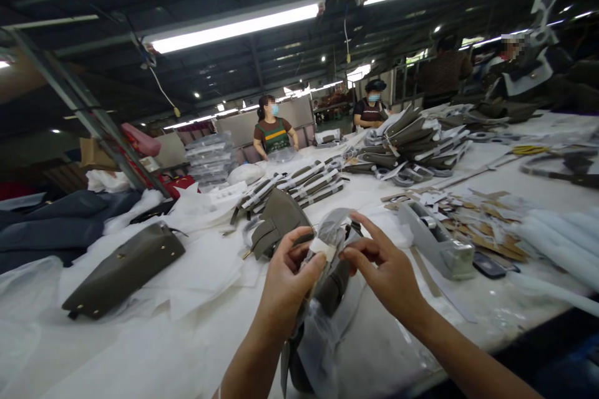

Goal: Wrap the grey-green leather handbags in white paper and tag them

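Between my hands stands an olive-grey handbag (330, 293), partly covered in clear plastic wrap (322, 340). My left hand (294, 262) is closed on the wrapped top of the bag, its thumb pressing a small white paper piece (322, 249) there. My right hand (381, 262) pinches the wrapping at the right side of the same top, thumb and forefinger close together. What lies under the wrap at my fingertips is hard to make out. Just behind my left hand sits an olive bag part with a flap (281, 221).
An olive bag (126, 271) lies on white sheets at left. To the right are a grey tape dispenser (437, 240), a dark phone-like object (489, 265) and cardboard scraps (486, 224). Stacked olive pieces (407, 137) lie beyond. Two masked people (276, 131) are across the table.
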{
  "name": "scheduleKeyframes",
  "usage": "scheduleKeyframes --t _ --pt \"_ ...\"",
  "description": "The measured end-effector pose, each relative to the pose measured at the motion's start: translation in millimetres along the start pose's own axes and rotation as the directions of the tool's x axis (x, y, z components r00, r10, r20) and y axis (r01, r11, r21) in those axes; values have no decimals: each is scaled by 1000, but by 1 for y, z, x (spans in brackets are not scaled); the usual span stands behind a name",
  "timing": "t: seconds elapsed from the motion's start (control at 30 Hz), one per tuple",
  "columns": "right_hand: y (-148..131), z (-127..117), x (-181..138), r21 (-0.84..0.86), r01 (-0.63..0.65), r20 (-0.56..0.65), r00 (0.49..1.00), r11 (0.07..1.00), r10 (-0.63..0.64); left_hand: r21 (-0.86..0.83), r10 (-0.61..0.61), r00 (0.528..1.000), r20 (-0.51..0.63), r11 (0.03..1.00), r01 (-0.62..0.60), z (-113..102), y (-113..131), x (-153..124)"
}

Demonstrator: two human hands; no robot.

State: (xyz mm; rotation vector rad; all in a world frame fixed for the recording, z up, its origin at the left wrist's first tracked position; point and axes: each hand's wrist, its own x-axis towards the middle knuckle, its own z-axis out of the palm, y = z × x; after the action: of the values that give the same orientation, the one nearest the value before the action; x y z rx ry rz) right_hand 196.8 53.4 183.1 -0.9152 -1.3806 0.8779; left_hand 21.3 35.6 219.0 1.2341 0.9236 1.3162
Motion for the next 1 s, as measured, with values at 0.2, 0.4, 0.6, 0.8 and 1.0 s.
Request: scheduleKeyframes --t 0.2,0.4,0.6,0.8,1.0 --pt "-15 11 -6 135 -35 62 998 990 27 431 282 959 -40 871 -238 2 -6 -9" --pt "-14 20 -9 212 8 4 1000 977 -9 755 547 832 94 506 -418 11 -15 -22" --pt "-14 19 -12 213 57 5 998 975 -60 755 465 880 -100 612 -237 9 -15 -22" --pt "-4 -8 -10 152 30 159 986 988 -54 630 172 979 -112 774 -64 -4 -3 -12" --pt "38 -81 8 -178 -4 56 998 984 14 563 51 990 -129 826 31 -17 -3 -15"
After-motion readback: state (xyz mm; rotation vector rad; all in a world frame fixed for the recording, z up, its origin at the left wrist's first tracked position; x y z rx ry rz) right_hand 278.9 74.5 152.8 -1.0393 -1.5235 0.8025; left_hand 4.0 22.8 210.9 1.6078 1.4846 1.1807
